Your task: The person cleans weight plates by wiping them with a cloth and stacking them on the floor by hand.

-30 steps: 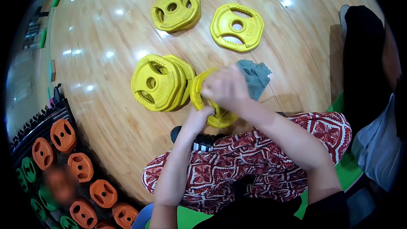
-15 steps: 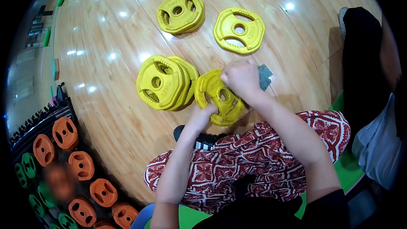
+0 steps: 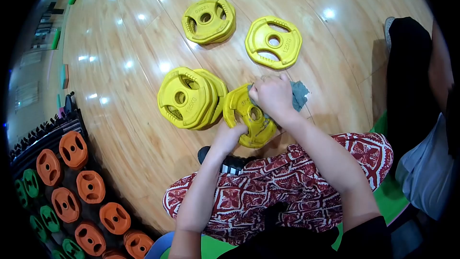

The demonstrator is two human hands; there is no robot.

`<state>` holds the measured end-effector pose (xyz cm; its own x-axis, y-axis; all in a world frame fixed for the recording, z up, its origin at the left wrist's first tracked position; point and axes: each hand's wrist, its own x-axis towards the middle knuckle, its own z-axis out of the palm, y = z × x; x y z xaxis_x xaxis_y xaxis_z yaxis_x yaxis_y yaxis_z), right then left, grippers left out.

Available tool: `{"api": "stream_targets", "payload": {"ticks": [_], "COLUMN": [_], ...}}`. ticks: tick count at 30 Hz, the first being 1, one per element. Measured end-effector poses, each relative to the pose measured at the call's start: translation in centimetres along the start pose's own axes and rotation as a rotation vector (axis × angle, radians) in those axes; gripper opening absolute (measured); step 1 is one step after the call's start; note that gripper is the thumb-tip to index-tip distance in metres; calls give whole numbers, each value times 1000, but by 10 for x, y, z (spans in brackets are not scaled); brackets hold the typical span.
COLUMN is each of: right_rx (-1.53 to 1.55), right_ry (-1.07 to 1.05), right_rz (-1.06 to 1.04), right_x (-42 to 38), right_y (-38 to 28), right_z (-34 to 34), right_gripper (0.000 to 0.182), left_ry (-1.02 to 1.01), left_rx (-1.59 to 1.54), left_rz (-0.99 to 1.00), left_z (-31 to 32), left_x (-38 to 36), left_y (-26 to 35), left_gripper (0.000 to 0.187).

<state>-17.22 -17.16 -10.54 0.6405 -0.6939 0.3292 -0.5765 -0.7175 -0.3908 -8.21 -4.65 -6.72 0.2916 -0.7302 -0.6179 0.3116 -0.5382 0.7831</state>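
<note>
A yellow weight plate [image 3: 247, 115] stands tilted on the wooden floor in front of my knees. My left hand [image 3: 229, 136] grips its lower edge from below. My right hand [image 3: 272, 97] presses a grey-blue cloth [image 3: 299, 93] against the plate's upper right face. Most of the cloth is hidden under that hand; only a corner sticks out to the right.
A leaning stack of yellow plates [image 3: 189, 98] stands just left of the held plate. Farther off lie a second yellow stack [image 3: 209, 19] and a single yellow plate [image 3: 274, 42]. A rack of orange and green plates [image 3: 72, 187] fills the lower left. Another person [image 3: 421, 115] sits at right.
My right hand slid the cloth from the plate's left face across to its upper right. The plate tipped slightly, showing more of its face. My left hand kept its hold.
</note>
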Motion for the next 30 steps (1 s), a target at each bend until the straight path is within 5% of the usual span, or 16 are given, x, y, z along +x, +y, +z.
{"api": "stream_targets", "payload": {"ticks": [5, 12, 18, 25, 27, 30], "right_rx": [180, -43, 236, -68, -204, -90], "right_ry": [29, -8, 2, 58, -109, -78], "right_rz": [-89, 27, -42, -8, 71, 70], "right_x": [11, 3, 1, -8, -11, -3], "right_y": [-45, 4, -26, 18, 30, 19], "right_z": [-22, 11, -2, 21, 17, 6], "right_gripper": [23, 16, 12, 13, 13, 14], "left_ry": [27, -4, 15, -24, 0, -14], "left_rx": [90, 80, 116, 21, 36, 35], "left_rz": [-47, -25, -70, -98, -95, -84], "left_z": [3, 1, -3, -5, -2, -4], "left_x": [0, 1, 3, 2, -1, 4], "left_y": [-2, -2, -11, -4, 1, -2], "left_gripper": [23, 28, 25, 24, 28, 31]}}
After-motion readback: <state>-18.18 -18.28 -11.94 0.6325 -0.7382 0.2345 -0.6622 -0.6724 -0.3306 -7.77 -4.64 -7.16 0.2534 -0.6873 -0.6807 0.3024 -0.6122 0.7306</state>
